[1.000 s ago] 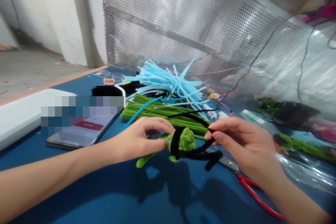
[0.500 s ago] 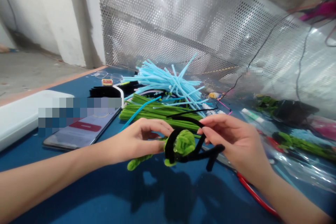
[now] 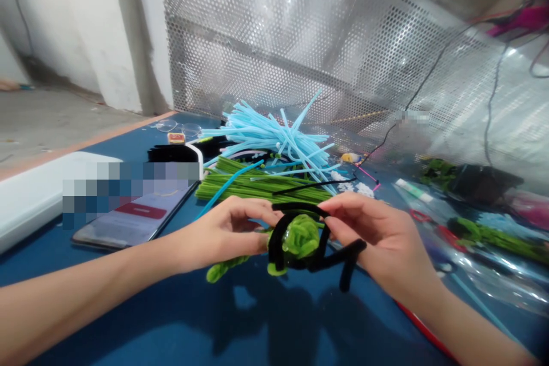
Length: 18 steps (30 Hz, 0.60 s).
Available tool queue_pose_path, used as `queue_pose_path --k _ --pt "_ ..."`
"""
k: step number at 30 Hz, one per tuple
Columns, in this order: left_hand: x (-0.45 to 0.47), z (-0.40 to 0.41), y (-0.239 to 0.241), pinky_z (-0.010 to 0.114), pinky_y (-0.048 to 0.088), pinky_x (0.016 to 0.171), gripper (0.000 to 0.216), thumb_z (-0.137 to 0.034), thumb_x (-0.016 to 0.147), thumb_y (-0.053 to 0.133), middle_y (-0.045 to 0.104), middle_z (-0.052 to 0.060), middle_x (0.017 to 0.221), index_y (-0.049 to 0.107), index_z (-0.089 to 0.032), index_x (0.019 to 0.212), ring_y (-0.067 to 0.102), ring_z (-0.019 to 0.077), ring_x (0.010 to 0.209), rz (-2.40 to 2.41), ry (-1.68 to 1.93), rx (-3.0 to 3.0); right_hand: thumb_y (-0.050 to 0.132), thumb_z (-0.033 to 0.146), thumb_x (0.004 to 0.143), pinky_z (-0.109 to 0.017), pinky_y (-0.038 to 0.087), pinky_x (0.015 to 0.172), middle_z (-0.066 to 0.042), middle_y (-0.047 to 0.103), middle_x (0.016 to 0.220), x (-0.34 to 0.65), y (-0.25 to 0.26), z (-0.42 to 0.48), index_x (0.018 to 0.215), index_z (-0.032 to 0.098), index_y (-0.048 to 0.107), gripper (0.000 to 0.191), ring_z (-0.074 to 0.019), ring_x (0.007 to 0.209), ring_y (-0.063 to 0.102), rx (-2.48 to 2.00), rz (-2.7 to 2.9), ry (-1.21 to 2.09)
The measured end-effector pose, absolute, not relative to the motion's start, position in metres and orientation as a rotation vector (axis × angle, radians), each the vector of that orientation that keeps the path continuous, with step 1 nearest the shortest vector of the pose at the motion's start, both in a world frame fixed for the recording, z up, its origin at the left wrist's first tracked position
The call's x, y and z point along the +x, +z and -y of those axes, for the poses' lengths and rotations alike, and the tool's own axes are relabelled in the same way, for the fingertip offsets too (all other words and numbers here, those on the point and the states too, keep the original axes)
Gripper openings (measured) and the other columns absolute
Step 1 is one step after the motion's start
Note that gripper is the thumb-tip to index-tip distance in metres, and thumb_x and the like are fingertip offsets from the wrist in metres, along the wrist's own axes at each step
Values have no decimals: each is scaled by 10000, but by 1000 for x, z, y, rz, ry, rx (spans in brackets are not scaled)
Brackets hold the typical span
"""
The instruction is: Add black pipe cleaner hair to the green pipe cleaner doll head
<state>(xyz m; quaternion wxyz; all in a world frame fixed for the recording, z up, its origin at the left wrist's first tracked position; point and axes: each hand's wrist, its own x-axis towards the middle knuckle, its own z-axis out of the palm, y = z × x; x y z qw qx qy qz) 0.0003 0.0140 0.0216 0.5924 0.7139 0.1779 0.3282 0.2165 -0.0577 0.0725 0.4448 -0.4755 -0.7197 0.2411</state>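
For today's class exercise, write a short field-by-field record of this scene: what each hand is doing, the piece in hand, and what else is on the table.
left hand: the left hand pinches the green pipe-cleaner coil
right hand: the right hand grips the black pipe cleaner, which loops around the coil
nearby: a bundle of green pipe cleaners, behind the hands
rest: a heap of light blue pipe cleaners, a smartphone, eyeglasses
surface: a blue table before a perforated metal panel
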Motion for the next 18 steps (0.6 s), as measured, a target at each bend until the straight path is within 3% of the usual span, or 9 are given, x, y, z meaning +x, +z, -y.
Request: queue_pose_path --k 4,10,14,18 --pt "-1 -14 18 252 515 659 174 -341 771 692 629 53 938 744 -214 879 614 184 804 -402 741 1637 614 174 842 -188 545 695 10 686 859 217 70 57 913 259 655 117 -115 775 666 -1142 1778 648" --pt "1 -12 19 286 498 813 123 -297 739 739 643 56 955 753 -205 819 616 207 932 -292 825 1598 591 216 868 -213 543 721 -28 628 912 218 67 59 913 250 659 88 -135 826 627 -1044 1819 633" --pt "0 -11 22 256 490 776 108 -212 781 698 620 65 998 757 -196 870 607 191 895 -257 701 1552 587 224 879 -198 533 759 -14 625 925 218 67 61 949 275 650 107 -122 842 620 -1017 1782 752" --pt "-2 -11 24 276 492 761 123 -249 777 707 590 66 1016 754 -196 878 597 212 892 -252 639 1490 571 169 882 -215 522 819 -9 608 965 217 64 64 1009 301 635 194 -117 881 602 -939 1770 857"
